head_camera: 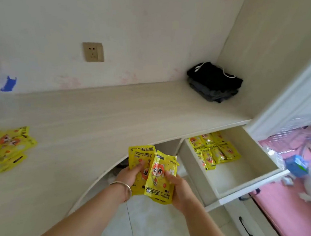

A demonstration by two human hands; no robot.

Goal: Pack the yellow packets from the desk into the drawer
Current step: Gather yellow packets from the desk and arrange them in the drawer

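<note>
Both hands hold a small stack of yellow packets (159, 175) with a cartoon figure, in front of the desk's curved edge. My left hand (130, 174) grips the stack from the left, and a bangle sits on its wrist. My right hand (179, 188) grips the front packet from the right. A pile of more yellow packets (3, 147) lies on the desk (94, 115) at the far left. The drawer (243, 181) stands pulled out at the right, with several yellow packets (213, 150) lying in its back part.
Folded dark clothes (214, 83) sit in the desk's back right corner. A wall socket (93, 52) is above the desk. A shut drawer with a black handle (245, 228) lies below the open one. A pink bed with clutter (298, 169) is at the right.
</note>
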